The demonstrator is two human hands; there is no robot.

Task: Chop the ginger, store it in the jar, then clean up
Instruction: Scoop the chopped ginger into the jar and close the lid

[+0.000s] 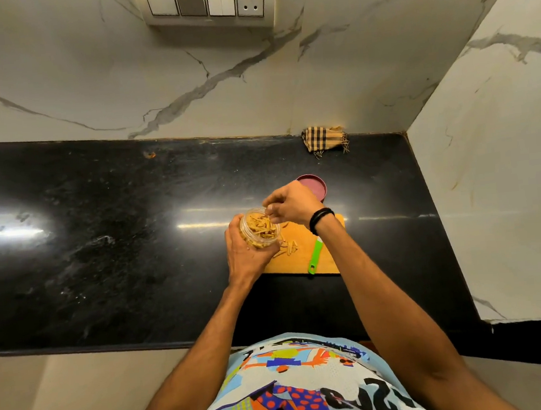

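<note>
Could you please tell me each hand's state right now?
Left hand: grips the clear round plastic jar.
Right hand: fingertips bunched over its mouth; hold cannot be told.

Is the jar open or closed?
Open. The jar in the left hand shows ginger through its bare mouth; the lid lies on the counter behind.

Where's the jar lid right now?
Head view: the maroon lid lies flat on the black counter right of centre, just behind the cutting board, partly hidden by the right hand, with the checked cloth further back by the wall.
</note>
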